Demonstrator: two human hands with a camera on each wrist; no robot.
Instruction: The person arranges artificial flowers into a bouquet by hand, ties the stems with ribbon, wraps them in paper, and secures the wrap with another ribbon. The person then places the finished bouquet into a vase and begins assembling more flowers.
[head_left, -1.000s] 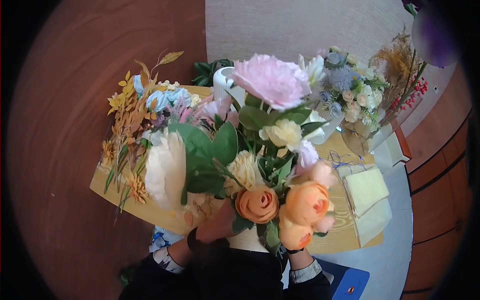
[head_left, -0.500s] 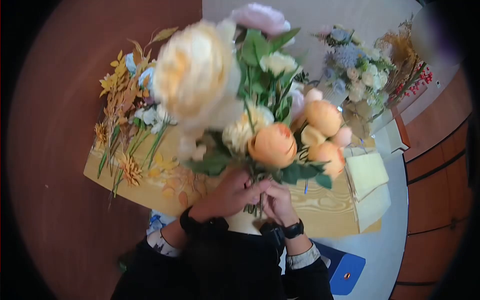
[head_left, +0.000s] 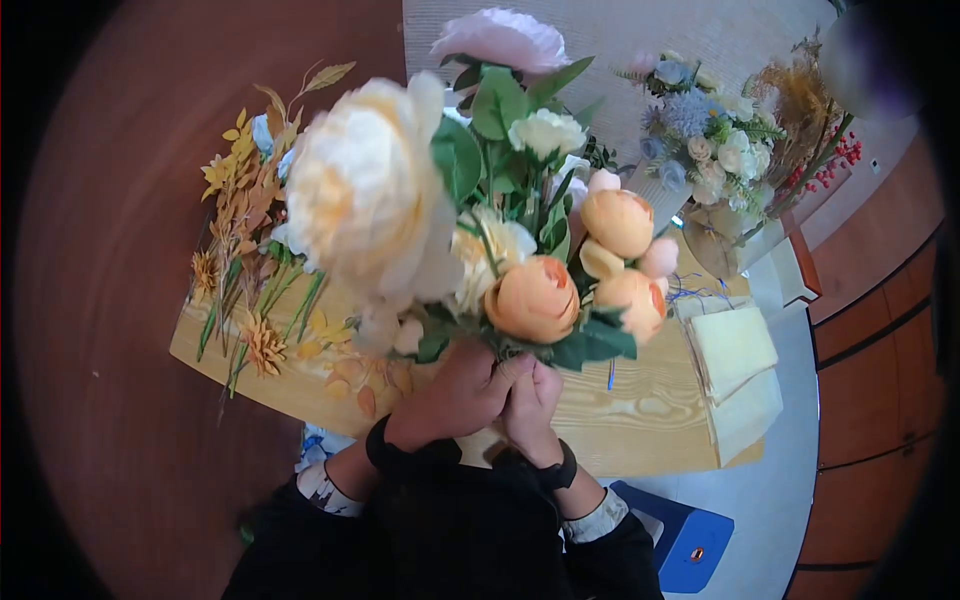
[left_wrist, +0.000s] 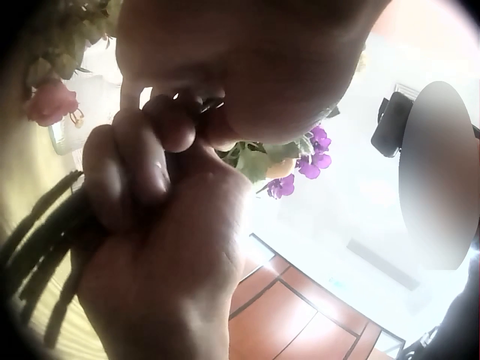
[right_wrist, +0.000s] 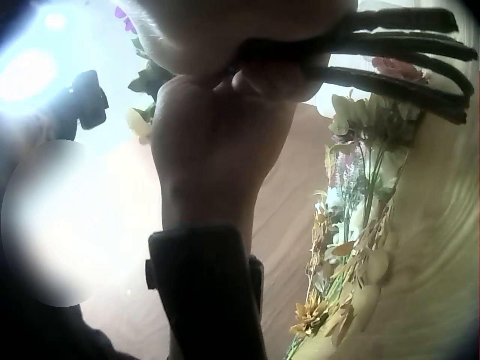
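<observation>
A bouquet of artificial flowers stands up from both hands, blooms over the table. It has a big cream peony, a pale pink one at the top, and orange blooms with green leaves. My left hand grips it just below the lowest leaves. Close against it, my right hand curls round the same stems. In the left wrist view the bare green stems stick out past the right hand's curled fingers. The stem ends also show in the right wrist view.
On the wooden table, yellow leaf sprays and loose flowers lie at left. Folded cream sheets lie at right, near blue string. Behind stands a blue-and-white arrangement. A blue box sits below the table's right side.
The bouquet has tilted away and up from the table, bringing both hands into sight beneath it. Over the last half second it shifted slightly left, and the right hand drew in against the left.
</observation>
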